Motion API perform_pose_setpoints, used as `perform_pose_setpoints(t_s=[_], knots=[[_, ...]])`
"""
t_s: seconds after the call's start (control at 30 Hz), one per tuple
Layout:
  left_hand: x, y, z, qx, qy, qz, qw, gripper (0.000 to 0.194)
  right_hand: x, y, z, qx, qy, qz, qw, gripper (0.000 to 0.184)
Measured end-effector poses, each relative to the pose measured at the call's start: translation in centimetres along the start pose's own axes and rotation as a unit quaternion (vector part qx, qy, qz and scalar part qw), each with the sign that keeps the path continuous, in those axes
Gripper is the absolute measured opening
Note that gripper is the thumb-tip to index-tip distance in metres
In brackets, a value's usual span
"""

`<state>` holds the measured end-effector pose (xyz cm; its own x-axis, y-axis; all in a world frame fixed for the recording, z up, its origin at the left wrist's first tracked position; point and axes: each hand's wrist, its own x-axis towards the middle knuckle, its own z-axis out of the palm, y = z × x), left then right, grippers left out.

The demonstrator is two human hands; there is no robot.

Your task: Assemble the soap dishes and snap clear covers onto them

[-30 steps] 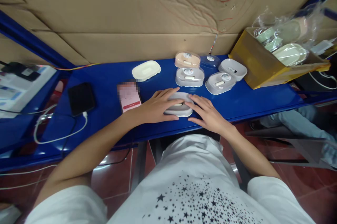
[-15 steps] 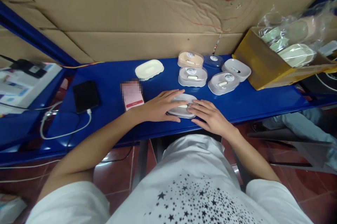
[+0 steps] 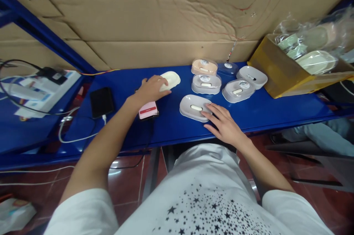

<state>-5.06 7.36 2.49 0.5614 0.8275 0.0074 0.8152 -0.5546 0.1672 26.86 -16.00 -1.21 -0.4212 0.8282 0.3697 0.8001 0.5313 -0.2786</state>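
A shallow grey oval dish (image 3: 186, 109) lies near the front edge of the blue table, with a small white oblong piece (image 3: 196, 108) at its middle. My right hand (image 3: 225, 124) rests at the dish's right end, fingers spread and touching its rim. Farther left, my left hand (image 3: 152, 89) reaches over the phone (image 3: 148, 111) to a cream oval dish (image 3: 173, 77). Its thumb and fingers are apart at the cream dish's left end, which they partly cover. Whether they grip it is unclear.
Behind the grey dish stand a peach dish (image 3: 204, 67), grey dishes (image 3: 206, 84) under clear lids, and a clear lid (image 3: 228, 68). A cardboard box (image 3: 269, 67) of wrapped dishes is at right. A black power bank (image 3: 101, 102) with a white cable lies left.
My left hand has left the grey dish and moved left and away from me to the cream dish. My right hand stays at the grey dish. The view has shifted slightly.
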Motion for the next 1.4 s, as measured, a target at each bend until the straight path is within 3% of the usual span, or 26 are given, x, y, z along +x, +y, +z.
perform_pose_setpoints(t_s=[0.1,0.2,0.27,0.33,0.43,0.53,0.67,0.77,0.87,1.03,1.13,1.17,1.3,1.4], knots=[[-0.6,1.9,0.2,-0.013,0.004,0.061,0.998,0.036,-0.2,0.0,-1.0,0.016,0.002,-0.011,1.000,0.054],[-1.2,2.9,0.7,-0.007,0.016,0.073,0.997,0.036,1.2,2.5,-4.3,0.009,0.041,0.004,0.999,0.048],[-1.3,3.0,1.2,0.005,0.041,0.062,0.997,0.036,3.7,6.2,-7.1,-0.031,0.074,0.056,0.995,0.044],[-1.4,2.9,1.4,0.011,0.082,0.053,0.995,0.039,7.1,10.9,-9.5,-0.067,0.062,0.107,0.990,0.042],[-1.7,3.4,1.0,-0.045,0.109,0.104,0.988,0.044,12.4,17.5,-11.0,-0.100,-0.074,0.219,0.968,0.043],[-2.5,4.7,-0.1,-0.156,0.033,0.214,0.964,0.053,15.6,21.1,-10.1,-0.084,-0.097,0.254,0.959,0.049],[-3.7,6.3,-0.7,-0.194,-0.060,0.269,0.942,0.066,16.1,22.3,-9.2,-0.063,-0.104,0.272,0.954,0.049],[-3.9,6.7,-0.1,-0.158,-0.045,0.257,0.952,0.053,15.1,22.0,-10.4,-0.083,-0.093,0.267,0.956,0.045],[-3.6,7.0,0.9,-0.130,-0.024,0.247,0.960,0.047,13.5,20.7,-12.5,-0.102,-0.041,0.252,0.961,0.047],[-3.6,7.8,1.9,-0.106,-0.001,0.234,0.966,0.049,8.3,14.9,-14.2,-0.086,0.110,0.196,0.971,0.044],[-3.7,8.0,1.9,-0.112,-0.006,0.226,0.968,0.063,4.5,9.6,-12.4,-0.036,0.235,0.164,0.957,0.044],[-3.7,8.0,1.9,-0.121,-0.008,0.225,0.967,0.071,3.4,7.9,-11.4,-0.012,0.252,0.157,0.955,0.044],[-3.6,8.0,2.0,-0.167,-0.026,0.214,0.962,0.110,0.6,2.8,-6.1,0.032,0.192,0.114,0.974,0.042],[-3.6,8.0,2.1,-0.186,-0.029,0.214,0.958,0.114,-0.1,1.7,-2.9,0.071,0.129,0.079,0.986,0.047]])
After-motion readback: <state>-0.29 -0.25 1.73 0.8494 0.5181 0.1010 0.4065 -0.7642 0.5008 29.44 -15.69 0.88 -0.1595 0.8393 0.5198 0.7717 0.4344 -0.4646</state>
